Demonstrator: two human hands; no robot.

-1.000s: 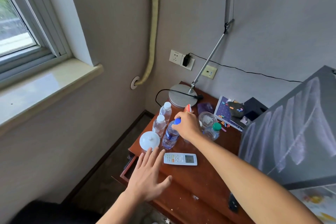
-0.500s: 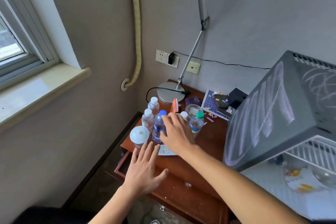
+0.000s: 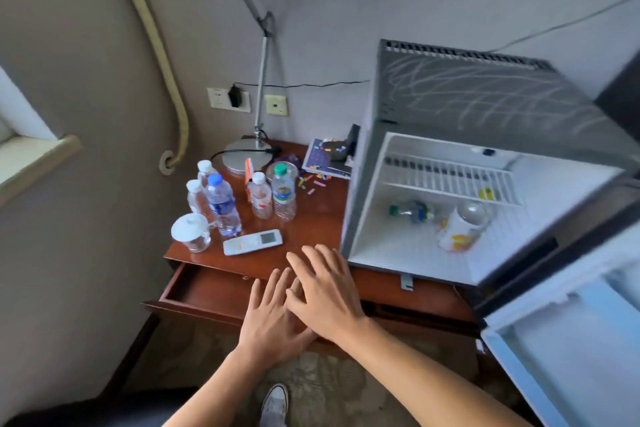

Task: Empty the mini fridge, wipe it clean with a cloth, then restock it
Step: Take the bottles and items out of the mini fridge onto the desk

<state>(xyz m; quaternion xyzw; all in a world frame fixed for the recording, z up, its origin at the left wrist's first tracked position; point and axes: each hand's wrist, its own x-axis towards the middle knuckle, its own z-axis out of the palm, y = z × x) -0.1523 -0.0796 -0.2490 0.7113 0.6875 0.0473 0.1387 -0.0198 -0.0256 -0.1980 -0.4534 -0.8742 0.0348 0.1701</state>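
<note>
Both our hands are pulling back from the bottles toward the bench's front edge, and our view is swinging right so the mini fridge (image 3: 460, 107) now fills the right side. It is sitting on the bench (image 3: 322, 215) with its door (image 3: 568, 340) hanging open toward us. Inside, a green-capped bottle (image 3: 412, 211) is lying on its side on the fridge floor beside a patterned mug (image 3: 460, 229), both below the wire shelf (image 3: 450, 178).

Our right hand (image 3: 329, 291) is hovering with fingers spread and straight, gripping nothing, partly overlapping our left hand (image 3: 270, 319), which is likewise flat and holding nothing above the open drawer (image 3: 207, 291).

Further left on the bench, five water bottles are standing upright: a blue-capped bottle (image 3: 221, 204), two white-capped ones behind it (image 3: 197, 194), another white-capped one (image 3: 260, 196) and a green-capped one (image 3: 283, 192). A lidded glass cup (image 3: 192, 232) is standing near the corner, and a white remote (image 3: 252, 242) is lying just in front of the bottles. A lamp base (image 3: 246, 156) is resting by the wall.
</note>
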